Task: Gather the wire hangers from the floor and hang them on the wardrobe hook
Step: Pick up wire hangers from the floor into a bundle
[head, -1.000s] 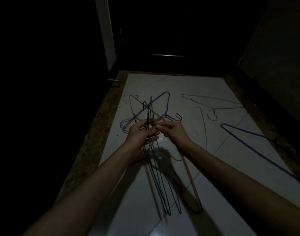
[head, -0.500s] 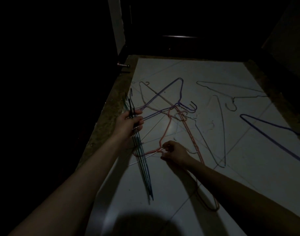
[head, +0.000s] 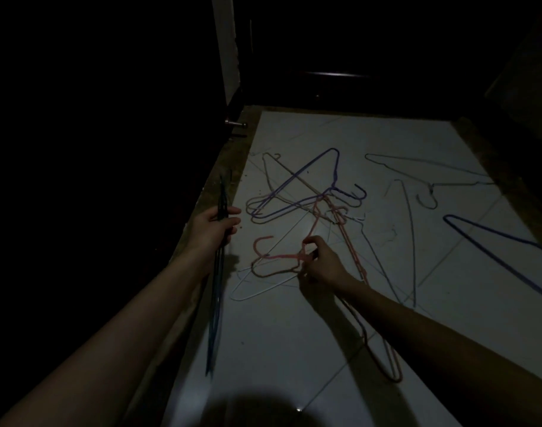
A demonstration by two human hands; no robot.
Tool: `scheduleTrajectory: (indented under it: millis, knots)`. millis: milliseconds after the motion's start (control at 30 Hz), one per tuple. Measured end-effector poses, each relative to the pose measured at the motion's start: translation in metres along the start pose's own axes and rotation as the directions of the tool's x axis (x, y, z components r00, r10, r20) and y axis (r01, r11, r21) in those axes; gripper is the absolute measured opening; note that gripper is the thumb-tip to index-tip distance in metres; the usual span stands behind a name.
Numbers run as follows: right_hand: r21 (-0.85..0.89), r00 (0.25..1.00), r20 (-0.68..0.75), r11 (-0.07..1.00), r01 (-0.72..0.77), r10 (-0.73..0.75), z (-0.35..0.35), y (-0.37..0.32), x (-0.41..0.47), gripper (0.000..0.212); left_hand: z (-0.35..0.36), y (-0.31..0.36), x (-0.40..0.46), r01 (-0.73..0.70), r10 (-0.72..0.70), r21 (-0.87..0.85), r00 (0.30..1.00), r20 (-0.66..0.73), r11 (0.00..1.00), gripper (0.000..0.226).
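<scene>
Pinching the neck of a pink hanger [head: 350,241], your right hand [head: 320,263] has its fingers curled round the wire just where the hook [head: 262,241] bends off toward your left; the long body of that hanger runs back under your right forearm to a rounded end near your elbow. Your left hand [head: 212,228] is closed round a bundle of dark green-blue hangers [head: 216,303], held edge-on so they look like one thin stalk, with the tips poking above your fist and the long end trailing down beside your left forearm.

Just beyond your right hand, and a little ahead of your left, a tangle lies on the white tiled floor [head: 294,349]: a purple hanger [head: 300,180] on top, with pale wire hangers [head: 279,177] crossing beneath it. How many are in that tangle you cannot tell in this dim light. A white hanger [head: 257,291] lies flat between your two hands, close to your right wrist.

Farther out on your right, a thin grey hanger [head: 430,171] lies apart from the rest, and a second purple hanger [head: 494,245] stretches away beyond your right forearm to the edge of view. A brownish strip [head: 232,161] borders the tiles on your left side.
</scene>
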State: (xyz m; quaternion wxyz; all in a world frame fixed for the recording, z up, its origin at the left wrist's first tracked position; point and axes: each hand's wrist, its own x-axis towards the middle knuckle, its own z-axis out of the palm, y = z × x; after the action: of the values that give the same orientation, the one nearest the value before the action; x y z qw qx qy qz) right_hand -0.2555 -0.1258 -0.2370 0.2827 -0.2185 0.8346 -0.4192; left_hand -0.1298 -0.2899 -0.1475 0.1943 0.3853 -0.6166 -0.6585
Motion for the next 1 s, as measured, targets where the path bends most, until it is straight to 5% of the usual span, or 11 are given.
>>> scheduleTrajectory:
  millis: [200, 500, 667, 1000]
  knots:
    - [-0.033, 0.99, -0.069, 0.992, 0.119, -0.121, -0.038, -0.024, -0.013, 0.019, 0.013, 0.009, -0.009, -0.008, 0.009, -0.008, 1.0, 0.021, 1.0, 0.027]
    - [0.012, 0.885, -0.419, 0.973, 0.23, -0.204, -0.118, -0.058, -0.034, 0.01, 0.049, 0.026, -0.029, -0.019, 0.023, -0.052, 0.996, 0.084, 0.998, 0.025]
    - [0.002, 0.893, -0.4, 0.974, 0.225, -0.205, -0.142, -0.064, -0.051, 0.007, 0.066, 0.031, -0.038, -0.048, 0.05, -0.026, 0.992, 0.116, 0.999, 0.024]
    - [-0.287, 0.909, -0.274, 0.929, 0.235, -0.315, -0.183, -0.07, -0.068, 0.009, 0.068, 0.054, -0.045, -0.085, 0.076, 0.055, 0.985, 0.153, 0.995, 0.02]
